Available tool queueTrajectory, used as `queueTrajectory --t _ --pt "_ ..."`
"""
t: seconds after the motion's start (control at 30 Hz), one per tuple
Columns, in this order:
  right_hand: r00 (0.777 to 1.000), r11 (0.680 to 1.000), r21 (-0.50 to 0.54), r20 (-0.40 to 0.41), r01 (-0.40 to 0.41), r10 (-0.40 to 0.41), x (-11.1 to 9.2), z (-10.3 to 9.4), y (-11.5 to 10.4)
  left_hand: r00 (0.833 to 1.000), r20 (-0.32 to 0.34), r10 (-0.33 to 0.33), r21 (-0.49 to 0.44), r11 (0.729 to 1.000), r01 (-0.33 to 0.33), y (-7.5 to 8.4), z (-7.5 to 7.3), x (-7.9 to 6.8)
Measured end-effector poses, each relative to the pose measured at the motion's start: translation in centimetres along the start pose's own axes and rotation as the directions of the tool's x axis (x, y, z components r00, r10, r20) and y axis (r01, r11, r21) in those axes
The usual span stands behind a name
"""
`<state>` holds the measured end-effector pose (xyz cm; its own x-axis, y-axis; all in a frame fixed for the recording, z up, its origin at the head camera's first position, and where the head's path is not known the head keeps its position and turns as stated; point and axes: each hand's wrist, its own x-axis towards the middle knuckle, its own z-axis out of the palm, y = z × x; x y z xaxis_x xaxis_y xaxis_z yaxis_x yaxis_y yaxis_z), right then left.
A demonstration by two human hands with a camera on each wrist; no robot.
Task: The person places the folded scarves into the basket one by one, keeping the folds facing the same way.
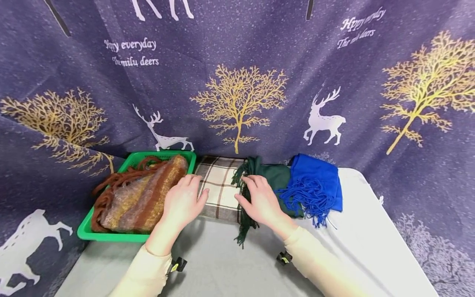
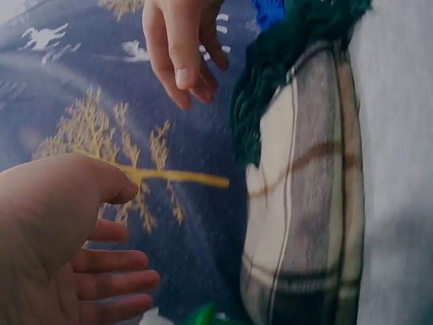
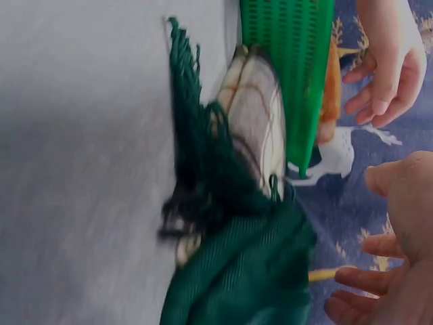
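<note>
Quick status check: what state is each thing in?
Green basket: upright, loaded
Striped scarf: heaped in basket
Plaid scarf: folded, partly covered
Green scarf: folded, fringe over plaid
Blue scarf: folded, fringe loose
Left hand: raised, holding nothing
Right hand: raised, holding nothing

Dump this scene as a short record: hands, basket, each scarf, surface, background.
left hand: holds nothing, raised between basket and plaid scarf
right hand: holds nothing, raised near the green scarf
basket: green plastic, at the left, holds the striped scarf
plaid scarf: folded, right of the basket
green scarf: fringe over the plaid scarf's right end
blue scarf: rightmost, fringe over the green scarf
surface: pale table
background: dark cloth printed with deer and gold trees
</note>
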<state>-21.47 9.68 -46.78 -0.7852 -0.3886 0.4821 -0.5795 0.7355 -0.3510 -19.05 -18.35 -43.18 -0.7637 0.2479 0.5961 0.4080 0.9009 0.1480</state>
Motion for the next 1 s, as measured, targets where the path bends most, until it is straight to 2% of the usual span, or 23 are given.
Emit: queueTrajectory --t 0.27,0.7,0.87,1.0 --pt "0.999 0.999 -0.042 -0.045 -0.029 0.027 -1.4 -1.5 2.4 0.996 0.067 0.059 -0.031 0.998 -0.057 3.1 1.8 1.2" --pt "0.992 0.993 -0.061 -0.086 -0.102 0.096 -3.9 -3.7 5.5 0.988 0.109 0.112 -0.120 0.988 -0.098 8.0 4.2 2.8" --pt "0.990 0.990 -0.076 -0.083 -0.118 0.112 -5.3 -4.8 6.9 0.987 0.109 0.120 -0.160 0.982 -0.102 9.4 5.1 3.3" --pt "0.991 0.988 -0.108 -0.092 -0.108 0.099 -6.4 -5.6 8.2 0.982 0.154 0.108 -0.183 0.980 -0.079 10.1 5.8 3.7"
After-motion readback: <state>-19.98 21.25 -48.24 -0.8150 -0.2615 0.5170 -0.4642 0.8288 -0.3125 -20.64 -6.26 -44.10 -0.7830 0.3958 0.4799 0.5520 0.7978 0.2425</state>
